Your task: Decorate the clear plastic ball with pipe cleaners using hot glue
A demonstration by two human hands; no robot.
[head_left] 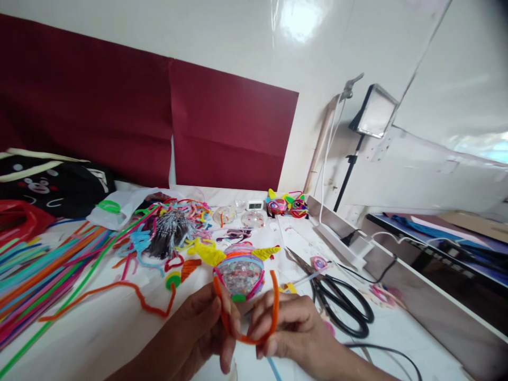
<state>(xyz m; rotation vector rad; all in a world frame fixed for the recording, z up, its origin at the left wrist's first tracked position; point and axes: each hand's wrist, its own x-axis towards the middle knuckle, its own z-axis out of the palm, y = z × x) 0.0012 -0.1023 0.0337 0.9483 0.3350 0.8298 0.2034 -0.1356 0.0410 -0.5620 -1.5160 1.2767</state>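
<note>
An orange pipe cleaner [275, 301], bent into a U with both ends pointing up, is held between my two hands. The fingers of my left hand [206, 323] pinch its left side. My right hand [288, 323] grips its lower right bend between thumb and fingers. Just beyond my fingertips stands a clear round ball [240, 276] wrapped in pink, blue and purple pipe cleaners. Yellow ear-like pieces [206, 252] stick out from its top on both sides, and a green spot [238, 298] sits at its lower front.
Large black-handled scissors [345, 301] lie right of my hands. Colourful pipe cleaners [47, 280] spread across the left, beside a grey fuzzy bundle [169, 233]. Two finished-looking colourful figures [286, 205] and a small digital clock [254, 205] stand at the back. A power strip [341, 246] runs along the right edge.
</note>
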